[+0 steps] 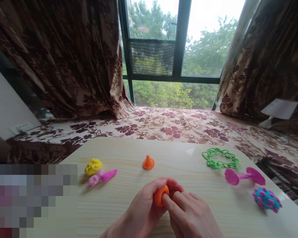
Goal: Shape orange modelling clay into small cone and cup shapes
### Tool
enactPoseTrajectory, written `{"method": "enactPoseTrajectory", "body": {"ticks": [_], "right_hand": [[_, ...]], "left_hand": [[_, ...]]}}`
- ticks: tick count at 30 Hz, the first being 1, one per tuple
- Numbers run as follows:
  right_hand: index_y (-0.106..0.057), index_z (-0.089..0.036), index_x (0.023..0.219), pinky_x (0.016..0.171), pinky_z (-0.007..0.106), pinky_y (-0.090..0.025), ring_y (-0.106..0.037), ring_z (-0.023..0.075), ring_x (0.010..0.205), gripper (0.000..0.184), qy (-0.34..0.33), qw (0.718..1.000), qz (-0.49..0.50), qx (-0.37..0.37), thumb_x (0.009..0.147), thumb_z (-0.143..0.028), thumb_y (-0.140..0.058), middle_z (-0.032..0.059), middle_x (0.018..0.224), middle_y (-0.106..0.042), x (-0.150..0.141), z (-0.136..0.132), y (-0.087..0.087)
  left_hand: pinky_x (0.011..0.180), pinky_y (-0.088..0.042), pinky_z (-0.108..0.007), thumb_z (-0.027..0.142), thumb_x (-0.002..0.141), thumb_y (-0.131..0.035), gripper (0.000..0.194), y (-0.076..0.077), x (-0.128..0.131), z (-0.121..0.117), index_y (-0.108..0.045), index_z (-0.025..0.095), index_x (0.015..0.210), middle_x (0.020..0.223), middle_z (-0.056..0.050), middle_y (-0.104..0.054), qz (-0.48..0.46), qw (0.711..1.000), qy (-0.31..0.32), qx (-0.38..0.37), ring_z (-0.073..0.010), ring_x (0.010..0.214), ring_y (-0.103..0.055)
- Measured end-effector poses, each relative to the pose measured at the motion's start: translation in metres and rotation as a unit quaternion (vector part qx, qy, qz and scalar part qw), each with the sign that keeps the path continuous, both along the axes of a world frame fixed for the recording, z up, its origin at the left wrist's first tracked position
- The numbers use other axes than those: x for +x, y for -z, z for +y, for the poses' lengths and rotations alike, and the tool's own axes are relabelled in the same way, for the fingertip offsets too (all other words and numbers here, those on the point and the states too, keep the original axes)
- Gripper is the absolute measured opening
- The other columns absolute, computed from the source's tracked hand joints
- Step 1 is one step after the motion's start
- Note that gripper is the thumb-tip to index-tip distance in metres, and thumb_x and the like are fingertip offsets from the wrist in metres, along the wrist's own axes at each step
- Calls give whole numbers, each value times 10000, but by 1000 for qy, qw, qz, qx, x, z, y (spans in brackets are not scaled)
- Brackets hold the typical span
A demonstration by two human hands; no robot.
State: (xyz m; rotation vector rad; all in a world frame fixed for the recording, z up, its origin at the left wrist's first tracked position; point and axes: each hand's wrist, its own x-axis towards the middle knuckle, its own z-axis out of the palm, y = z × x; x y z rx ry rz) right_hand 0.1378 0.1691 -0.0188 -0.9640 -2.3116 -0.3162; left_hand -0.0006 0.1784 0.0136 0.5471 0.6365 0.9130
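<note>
An orange lump of modelling clay [161, 196] with a hollow in its side sits between my two hands, just above the table's near middle. My left hand [146, 205] is curled round it from the left and behind, thumb on top. From the right, my right hand [188, 211] presses a fingertip into the hollow, its other fingers bent. Beyond them stands a small orange clay piece [148, 163], a wide-brimmed cone with a knob on top, touched by neither hand.
At left lie a yellow clay lump [93, 167] and pink clay pieces [109, 175]. On the right are a green clay chain [210, 163], a pink dumbbell shape [244, 177] and a blue clay shape with pink bumps [267, 199]. The pale table [119, 215] meets a cloth-covered ledge [149, 127].
</note>
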Motion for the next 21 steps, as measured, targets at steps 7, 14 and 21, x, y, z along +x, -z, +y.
{"method": "enactPoseTrajectory", "body": {"ticks": [7,14,21], "right_hand": [[-507,-165,1052,503,221,-393,-537,137,586,284,-14,992,73,-103,791,-151,-395,39,721,-580,-2,0,5],[-485,-158,1094,557,234,-429,-549,146,627,322,-50,991,101,-77,785,-95,-415,57,739,-587,8,-2,-17],[-553,-152,980,528,224,-416,-538,142,601,263,-46,996,27,-69,762,-103,-414,48,677,-577,6,-2,-19]], "left_hand": [[914,-371,-360,221,795,-488,275,5,0,3,-515,132,1054,1034,-122,-592,-28,999,-18,-9,-215,959,-564],[840,-433,-329,313,812,-477,288,9,-3,6,-560,107,996,923,-118,-614,1,998,-61,5,-184,867,-581],[811,-434,-277,354,830,-427,347,7,1,2,-606,76,935,940,-121,-606,9,1000,9,10,-180,895,-560]]}}
